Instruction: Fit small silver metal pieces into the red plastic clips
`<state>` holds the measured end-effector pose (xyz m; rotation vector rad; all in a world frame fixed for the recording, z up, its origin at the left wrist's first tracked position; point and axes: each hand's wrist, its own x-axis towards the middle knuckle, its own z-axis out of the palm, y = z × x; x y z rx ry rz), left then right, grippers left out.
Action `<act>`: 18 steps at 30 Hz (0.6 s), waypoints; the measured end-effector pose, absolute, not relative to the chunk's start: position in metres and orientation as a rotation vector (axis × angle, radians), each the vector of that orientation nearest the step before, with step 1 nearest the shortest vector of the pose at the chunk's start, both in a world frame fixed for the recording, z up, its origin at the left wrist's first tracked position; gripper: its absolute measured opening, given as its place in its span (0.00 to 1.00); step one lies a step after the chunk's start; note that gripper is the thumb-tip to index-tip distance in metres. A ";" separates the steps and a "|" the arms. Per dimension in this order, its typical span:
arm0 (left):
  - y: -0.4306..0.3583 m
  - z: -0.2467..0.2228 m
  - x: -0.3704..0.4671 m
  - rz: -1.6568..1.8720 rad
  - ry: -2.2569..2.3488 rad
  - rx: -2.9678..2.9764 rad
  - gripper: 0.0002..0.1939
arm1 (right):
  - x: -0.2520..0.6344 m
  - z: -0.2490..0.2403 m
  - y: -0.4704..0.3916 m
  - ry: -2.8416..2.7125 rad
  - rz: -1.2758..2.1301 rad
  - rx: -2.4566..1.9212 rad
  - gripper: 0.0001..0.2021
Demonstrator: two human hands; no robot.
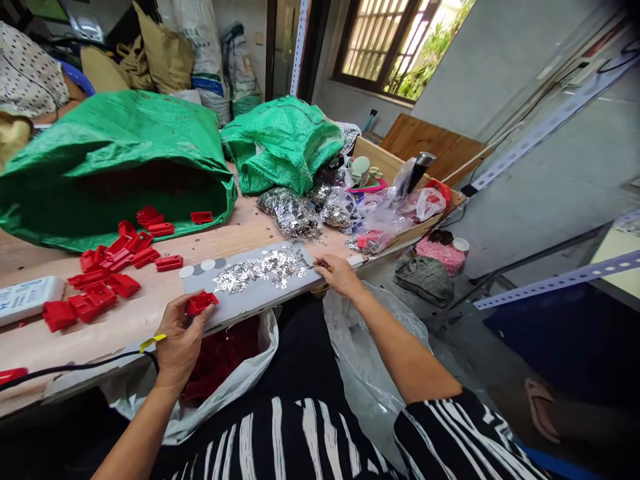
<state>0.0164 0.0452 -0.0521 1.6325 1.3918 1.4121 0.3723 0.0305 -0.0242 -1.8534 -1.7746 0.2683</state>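
My left hand (179,340) pinches a red plastic part (201,303) at the left end of a grey sheet near the table's front edge. My right hand (338,275) is closed by the sheet's right end, its fingertips on a thin, dark item too small to name. Between the hands, small silvery metal pieces (265,269) lie scattered on the grey sheet (235,310). Several red parts (117,253) are heaped on the table to the left, in front of a large open green sack (150,133).
A second green sack (285,143) stands behind plastic bags of metal pieces (290,210). Below the table edge hang a white bag (267,347) of red parts and a clear bag (370,347). A white box (30,298) lies far left. Another person's dotted clothing (30,70) shows back left.
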 end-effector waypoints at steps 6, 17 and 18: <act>0.042 -0.042 0.019 1.451 1.210 1.401 0.17 | 0.367 -0.023 0.034 -1.760 0.233 -1.892 0.03; 0.015 -0.023 0.030 1.437 1.055 1.369 0.16 | 0.307 0.016 0.026 -1.629 0.489 -1.616 0.09; 0.013 -0.023 0.029 1.426 1.061 1.393 0.17 | 0.294 0.020 0.025 -1.651 0.530 -1.583 0.09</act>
